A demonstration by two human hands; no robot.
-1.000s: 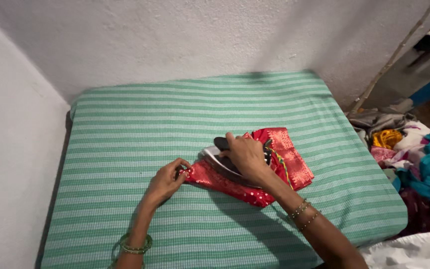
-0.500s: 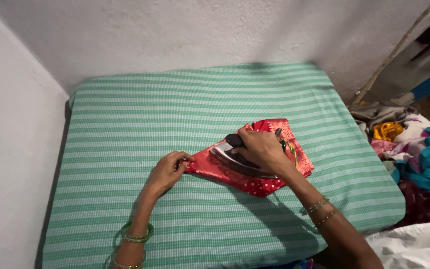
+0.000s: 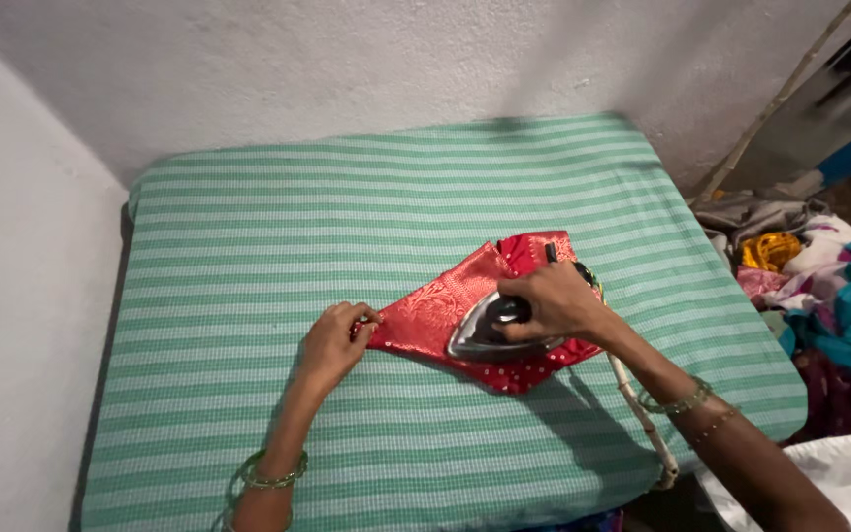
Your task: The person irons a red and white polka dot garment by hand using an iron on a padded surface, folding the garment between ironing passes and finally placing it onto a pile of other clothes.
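Observation:
A small red patterned garment (image 3: pixel 445 300) lies folded on a green-and-white striped cloth (image 3: pixel 248 227) that covers a flat padded surface. My right hand (image 3: pixel 558 300) grips the dark handle of a metal clothes iron (image 3: pixel 485 330), which rests sole-down on the garment with its tip pointing left. My left hand (image 3: pixel 337 340) pinches the garment's left corner and holds it flat against the striped cloth. Green bangles circle both wrists.
The iron's pale cord (image 3: pixel 642 419) trails off the front right edge of the surface. A heap of mixed clothes (image 3: pixel 819 286) lies on the floor at the right. White walls close in at the back and left. A white cloth (image 3: pixel 839 473) sits at bottom right.
The iron has slid toward the right and front part of the garment, and more of the red cloth's left side now shows. My left hand still holds the left corner.

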